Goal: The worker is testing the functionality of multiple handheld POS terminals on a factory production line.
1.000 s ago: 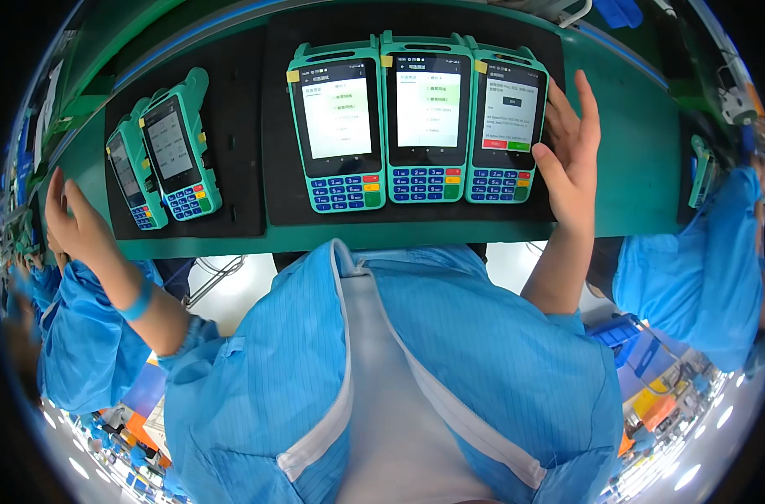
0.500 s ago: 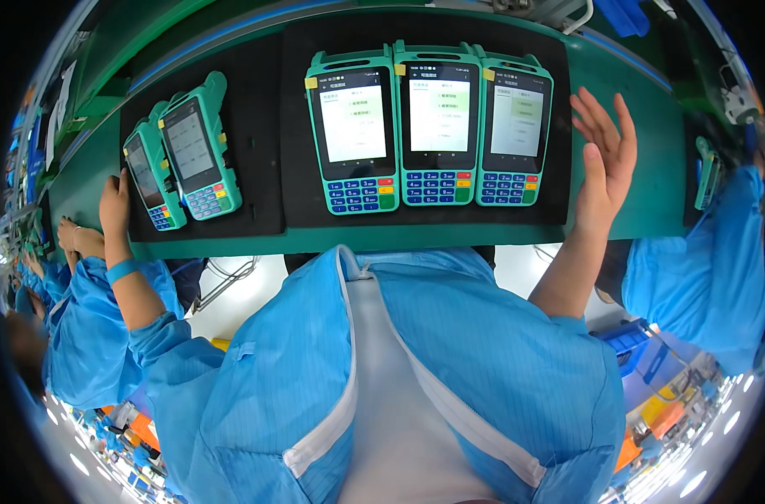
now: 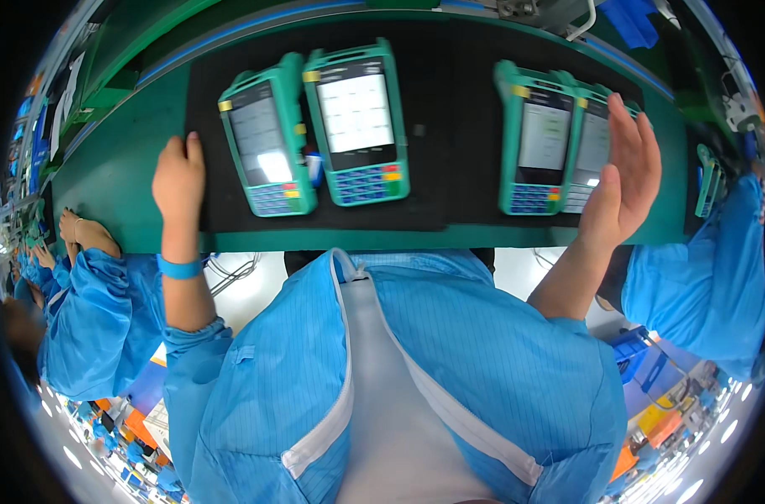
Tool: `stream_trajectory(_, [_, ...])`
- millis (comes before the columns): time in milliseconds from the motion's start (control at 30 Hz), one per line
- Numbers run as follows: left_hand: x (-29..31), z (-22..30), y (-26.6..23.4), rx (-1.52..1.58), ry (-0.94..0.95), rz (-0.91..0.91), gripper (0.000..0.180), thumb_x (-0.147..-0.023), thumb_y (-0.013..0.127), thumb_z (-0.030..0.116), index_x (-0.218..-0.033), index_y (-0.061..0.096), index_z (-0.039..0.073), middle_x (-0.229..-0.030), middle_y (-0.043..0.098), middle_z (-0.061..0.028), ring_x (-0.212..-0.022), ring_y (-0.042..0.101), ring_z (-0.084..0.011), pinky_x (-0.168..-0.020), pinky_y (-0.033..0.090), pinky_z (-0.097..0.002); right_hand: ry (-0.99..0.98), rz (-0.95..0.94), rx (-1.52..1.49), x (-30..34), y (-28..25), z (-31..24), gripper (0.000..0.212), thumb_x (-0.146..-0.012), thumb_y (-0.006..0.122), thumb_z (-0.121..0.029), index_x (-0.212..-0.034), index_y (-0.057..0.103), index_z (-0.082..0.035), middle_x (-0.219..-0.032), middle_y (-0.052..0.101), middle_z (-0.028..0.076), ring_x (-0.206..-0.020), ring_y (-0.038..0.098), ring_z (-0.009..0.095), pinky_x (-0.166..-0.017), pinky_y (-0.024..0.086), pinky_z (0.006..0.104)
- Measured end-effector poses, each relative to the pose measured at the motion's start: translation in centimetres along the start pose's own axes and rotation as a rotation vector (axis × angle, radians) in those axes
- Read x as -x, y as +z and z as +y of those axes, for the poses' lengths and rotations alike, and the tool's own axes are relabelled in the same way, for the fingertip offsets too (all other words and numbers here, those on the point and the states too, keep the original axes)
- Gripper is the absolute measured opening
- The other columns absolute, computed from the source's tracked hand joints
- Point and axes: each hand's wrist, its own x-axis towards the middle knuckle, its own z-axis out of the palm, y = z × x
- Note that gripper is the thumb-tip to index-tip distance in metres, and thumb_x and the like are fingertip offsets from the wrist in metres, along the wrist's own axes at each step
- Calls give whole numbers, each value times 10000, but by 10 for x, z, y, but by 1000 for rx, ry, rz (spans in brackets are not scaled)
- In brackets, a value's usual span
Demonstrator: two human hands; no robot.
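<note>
My left hand (image 3: pixel 179 181), somewhat blurred, is closed at the left edge of a black mat (image 3: pixel 450 118), thumb upward. On the mat's left part lie two green-cased handheld payment terminals: a tilted one (image 3: pixel 265 143) with a greyish screen, and another (image 3: pixel 357 126) with a bright white screen. Both have keypads toward me. Farther right, a third terminal (image 3: pixel 538 143) and a fourth (image 3: pixel 586 139) lie side by side. My right hand (image 3: pixel 624 176) is open, fingers stretched out, over the rightmost terminals and partly covering them. Whether it touches them I cannot tell.
The mat lies on a green bench (image 3: pixel 122 160) with a raised rail along the back. A co-worker's hands (image 3: pixel 84 231) are at the bench on the left. At the right, another person's blue sleeve (image 3: pixel 702 269) is near another green terminal (image 3: pixel 708 181).
The black matting and terminals have slid right, with my left hand moving right at the left edge. My right hand has shifted slightly right and now overlaps the right-hand terminals.
</note>
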Motion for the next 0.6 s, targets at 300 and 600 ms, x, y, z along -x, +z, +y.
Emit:
stream_trajectory(300, [47,126,-32,131,147,26,301,-915,592,318,-855,581,22,-843,622,-172,-736,625,-370,-606,507,-441,353,-193,-3,4,21,20,599,-980,510,-266,-1471,305,8,-1515,333,206,-1422,303,329,-1165,216,420])
stream_trajectory(600, [44,163,-54,1068,150,-147,309,-903,623,136,-1185,589,13,-990,613,-109,-826,604,-177,-690,529,-306,589,-292,11,9,49,8,698,-927,592,-244,-1482,258,16,-1363,488,225,-1248,508,301,-1048,382,375])
